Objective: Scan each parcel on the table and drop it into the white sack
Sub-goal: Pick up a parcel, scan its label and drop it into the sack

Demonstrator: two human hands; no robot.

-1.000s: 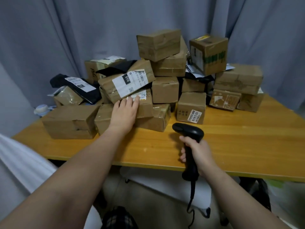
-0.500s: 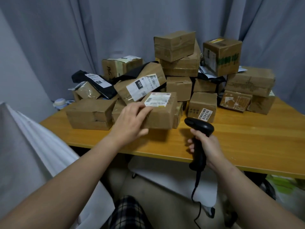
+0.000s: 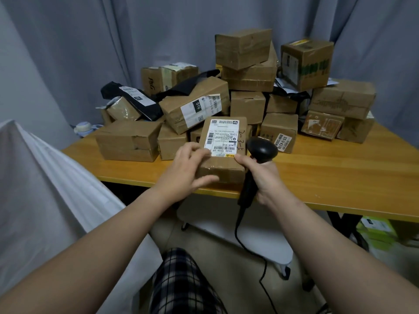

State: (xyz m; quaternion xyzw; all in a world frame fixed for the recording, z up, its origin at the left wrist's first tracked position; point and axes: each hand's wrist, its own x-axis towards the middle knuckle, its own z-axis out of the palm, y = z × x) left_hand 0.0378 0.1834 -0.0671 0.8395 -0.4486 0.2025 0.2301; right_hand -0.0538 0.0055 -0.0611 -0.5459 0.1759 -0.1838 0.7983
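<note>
Parcels [image 3: 247, 91] heaped on wooden table [image 3: 340, 177], grey curtain [image 3: 90, 41] behind; left hand [image 3: 186, 168] grips labelled box [image 3: 223, 150], right hand [image 3: 263, 175] holds scanner [image 3: 260, 150].

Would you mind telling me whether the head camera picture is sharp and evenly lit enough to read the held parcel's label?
Head view: soft, even light, no glare on the label; barcodes show, small print is too fine to read; wide-angle bending stretches the forearms and white sack near the edges; the left hand looks slightly blurred.

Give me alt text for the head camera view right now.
A left hand steadies a labelled cardboard parcel at the wooden table edge while the right hand grips a black barcode scanner; more parcels behind, white sack at left.
</note>
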